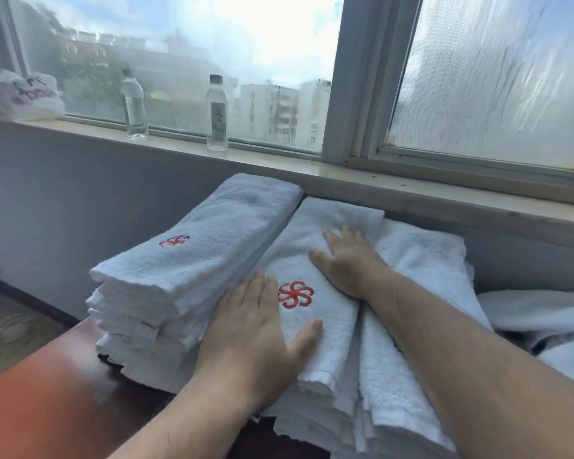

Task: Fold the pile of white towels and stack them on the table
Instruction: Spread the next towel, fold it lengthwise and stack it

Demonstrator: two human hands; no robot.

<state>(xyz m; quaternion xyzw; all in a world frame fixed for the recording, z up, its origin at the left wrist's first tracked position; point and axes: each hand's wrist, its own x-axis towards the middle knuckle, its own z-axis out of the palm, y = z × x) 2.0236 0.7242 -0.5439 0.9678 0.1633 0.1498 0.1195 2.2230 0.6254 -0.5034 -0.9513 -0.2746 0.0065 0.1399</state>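
Both hands are lying flat, fingers straight, on the folded towel (312, 293) with the red flower emblem (295, 294). The left hand (256, 329) is pressing its near end, just left of the emblem; the right hand (348, 260) is pressing beyond the emblem. This towel is topping a low stack on the dark worktop (63, 402). Touching its left side, a taller stack of folded towels (179, 276) is standing. To its right, unfolded towels (544, 323) are lying heaped. Beyond it, two bottles (216, 114) are standing on the windowsill (279, 164).
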